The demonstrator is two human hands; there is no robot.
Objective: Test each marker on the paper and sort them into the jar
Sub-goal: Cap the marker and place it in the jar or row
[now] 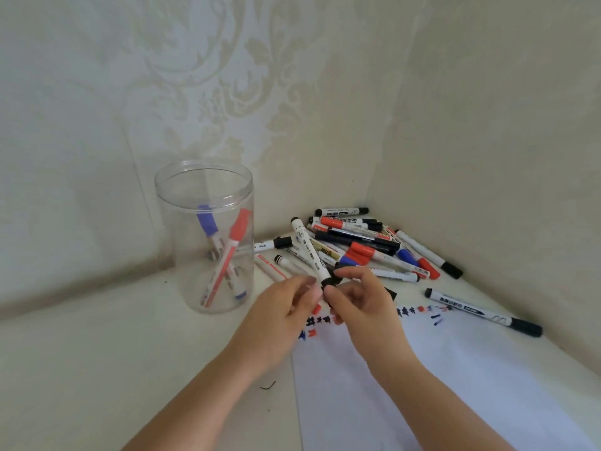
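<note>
- The marker (307, 252) is a slim, stiff plastic tube, white with a black end, and probably very light. It is held above the desk (97, 346), slanting from the hands up toward 11 o'clock.
- The left hand (286, 307) pinches the barrel near its lower end. The right hand (354, 297) pinches the black cap (331, 281) there. Whether the cap is seated or partly off I cannot tell, as the fingers cover the joint.
- The smooth barrel could slip under a pull, so the best hold is around the barrel close to the cap, with the other hand on the cap's sides.
- The jar (205, 236), at 10 o'clock from the hands, is clear, thin-walled and open-topped, with a few markers standing in it. It looks light enough to tip if knocked at the rim.
- The pile (367, 245) of loose markers lies in the corner at 1 o'clock. These round bodies will roll.
- The paper (439, 369), at 5 o'clock, is thin and unweighted, with test marks along its far edge.
</note>
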